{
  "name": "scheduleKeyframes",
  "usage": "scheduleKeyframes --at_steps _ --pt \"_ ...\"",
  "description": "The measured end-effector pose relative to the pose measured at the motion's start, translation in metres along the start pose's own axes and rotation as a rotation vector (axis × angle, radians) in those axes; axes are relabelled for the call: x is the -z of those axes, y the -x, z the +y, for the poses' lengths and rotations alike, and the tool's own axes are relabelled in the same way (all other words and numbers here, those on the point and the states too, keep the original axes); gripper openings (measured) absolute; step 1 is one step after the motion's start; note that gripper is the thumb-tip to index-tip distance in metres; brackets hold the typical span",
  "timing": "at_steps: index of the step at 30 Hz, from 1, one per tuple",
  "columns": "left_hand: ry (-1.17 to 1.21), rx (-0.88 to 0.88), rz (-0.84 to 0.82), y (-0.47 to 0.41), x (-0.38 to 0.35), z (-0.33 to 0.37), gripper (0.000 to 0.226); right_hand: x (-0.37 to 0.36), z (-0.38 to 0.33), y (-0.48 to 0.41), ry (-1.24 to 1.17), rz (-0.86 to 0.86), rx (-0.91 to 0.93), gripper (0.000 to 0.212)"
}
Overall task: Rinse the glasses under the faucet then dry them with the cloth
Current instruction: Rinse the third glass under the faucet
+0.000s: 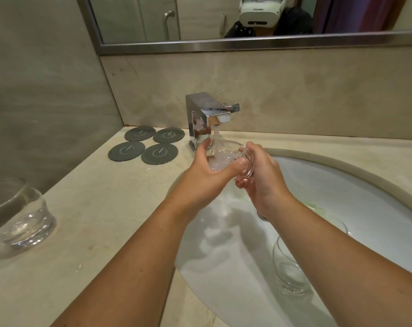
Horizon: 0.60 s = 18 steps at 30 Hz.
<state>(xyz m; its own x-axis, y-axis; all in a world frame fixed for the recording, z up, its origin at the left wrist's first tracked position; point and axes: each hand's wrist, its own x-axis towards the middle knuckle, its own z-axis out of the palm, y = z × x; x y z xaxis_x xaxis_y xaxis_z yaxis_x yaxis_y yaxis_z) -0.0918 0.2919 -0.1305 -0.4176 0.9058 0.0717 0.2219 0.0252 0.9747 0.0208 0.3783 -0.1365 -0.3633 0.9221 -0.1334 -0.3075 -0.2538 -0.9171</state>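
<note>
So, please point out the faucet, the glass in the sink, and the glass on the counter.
faucet [200, 114], head view, chrome body.
glass in the sink [288, 272], head view, side wall.
glass on the counter [23, 218], head view, side wall.

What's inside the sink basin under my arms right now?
One empty clear glass stands in the white sink basin, partly hidden by the right forearm. Water wets the basin floor. The drain is mostly covered by the right hand.

Mirror-polished chrome faucet [209, 116], clear glossy glass [233, 156], matt grey coasters [159, 154]
</note>
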Motion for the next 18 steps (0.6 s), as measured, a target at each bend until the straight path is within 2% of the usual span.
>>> scheduleKeyframes --at_steps 4,9,11,13,18 --pt "0.046 -0.001 0.045 0.0013 0.0002 0.0029 0.117 -0.0004 -0.0005 -0.0005 0.008 -0.001 0.053 0.016" --pt "0.049 -0.028 0.055 0.0000 0.0029 0.0031 0.106 0.0009 0.0032 -0.0023 0.058 -0.071 -0.078 0.050" --pt "0.028 -0.044 0.044 0.0000 0.0043 0.0014 0.099 0.0016 0.0034 -0.0005 0.112 -0.076 -0.149 0.057" --pt "0.015 -0.063 0.025 0.0004 0.0052 0.0002 0.098 0.0017 0.0024 0.0014 0.089 -0.064 -0.168 0.051" --pt "0.032 -0.040 0.007 -0.0025 0.0014 -0.0033 0.119 0.0002 0.0013 0.0016 0.015 -0.036 -0.071 0.033"
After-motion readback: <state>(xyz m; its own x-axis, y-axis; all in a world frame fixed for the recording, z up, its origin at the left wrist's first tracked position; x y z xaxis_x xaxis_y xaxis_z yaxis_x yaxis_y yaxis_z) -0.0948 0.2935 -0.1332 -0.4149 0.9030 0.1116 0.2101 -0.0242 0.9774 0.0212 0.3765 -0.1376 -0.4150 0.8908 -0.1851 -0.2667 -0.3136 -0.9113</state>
